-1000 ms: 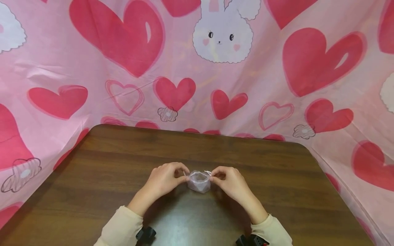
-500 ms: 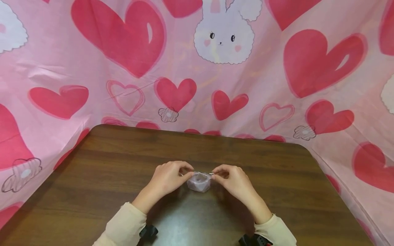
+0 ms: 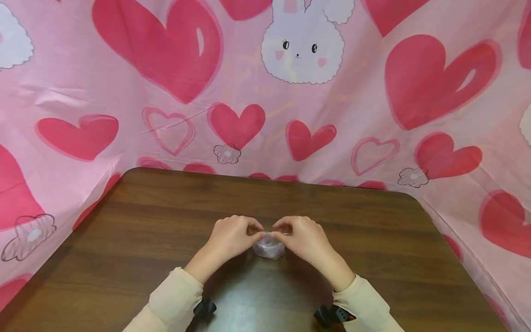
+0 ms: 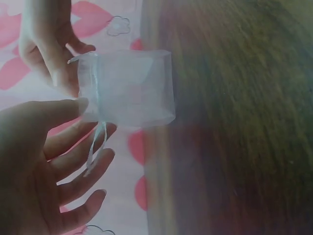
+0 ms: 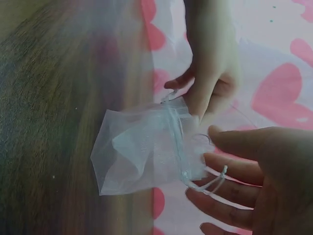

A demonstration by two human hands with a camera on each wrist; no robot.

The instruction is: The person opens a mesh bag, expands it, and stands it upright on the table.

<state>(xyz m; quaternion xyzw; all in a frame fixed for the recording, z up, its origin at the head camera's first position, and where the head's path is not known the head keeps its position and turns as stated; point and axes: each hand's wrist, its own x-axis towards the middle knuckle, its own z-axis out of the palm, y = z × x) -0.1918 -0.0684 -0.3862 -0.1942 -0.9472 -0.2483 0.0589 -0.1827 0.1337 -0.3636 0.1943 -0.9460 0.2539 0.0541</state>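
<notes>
A small sheer white drawstring pouch (image 3: pixel 268 250) (image 4: pixel 137 93) is held upright at the middle of the table. My left hand (image 3: pixel 230 237) (image 4: pixel 36 156) pinches its rim at the left between thumb and forefinger, the other fingers spread loosely. At the right side of the mouth, my right hand (image 3: pixel 304 235) (image 5: pixel 274 171) has thumb and forefinger closed on the rim. A loop of the white drawstring (image 5: pixel 225 169) sticks out by the right fingers, and another end hangs beside the left ones. Inside the pouch (image 5: pixel 156 161) a whiter patch shows; I cannot tell whether it is a fold.
The brown wood-grain table (image 3: pixel 166 198) extends on all sides of the hands. Behind it hangs a pink cloth (image 3: pixel 249 92) with hearts and a rabbit. Black wrist devices (image 3: pixel 205 308) sit below both beige sleeves (image 3: pixel 176 295).
My right hand has moved left, from the drawstring at the pouch's right side in onto the rim. The left hand has shifted slightly right, so both hands are closer together.
</notes>
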